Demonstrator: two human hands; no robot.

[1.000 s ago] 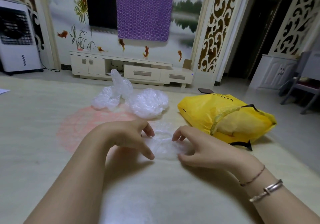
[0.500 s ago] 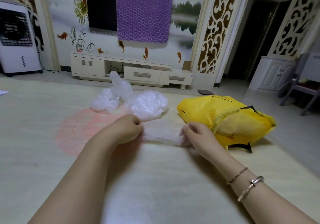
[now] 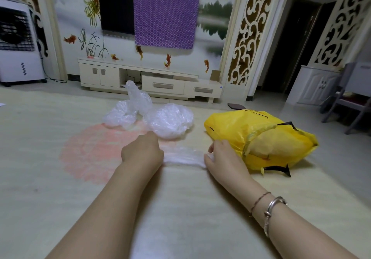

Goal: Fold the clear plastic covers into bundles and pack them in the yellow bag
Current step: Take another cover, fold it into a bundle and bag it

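- Left hand [image 3: 143,152] is curled tight, gripping one end of a clear plastic cover [image 3: 183,157]; right hand [image 3: 221,159] pinches the other end
- The cover is stretched between them, low over the floor [image 3: 180,208]; yellow bag [image 3: 259,138] lies just beside the right hand

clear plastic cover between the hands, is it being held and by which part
Yes. The left hand grips one end of the clear plastic cover and the right hand pinches the other end, so it is stretched between them.
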